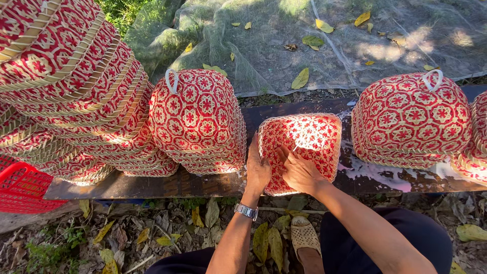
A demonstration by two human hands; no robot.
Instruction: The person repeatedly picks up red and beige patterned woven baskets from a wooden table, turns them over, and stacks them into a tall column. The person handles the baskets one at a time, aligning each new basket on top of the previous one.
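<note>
Red-and-cream woven basket [304,144] lies bottom-up on a dark wooden plank [152,185], between two stacks of like baskets. Left hand [257,170] flat against the basket's left side, fingers together and extended, pressing rather than gripping; metal wristwatch [246,211] on that wrist. Right hand [300,172] rests on the basket's near face, fingers slightly spread on the weave. Left stack [198,119] and right stack [411,119] each carry a white loop handle. Red plastic crate [20,187] at far left; netting [314,40] behind.
</note>
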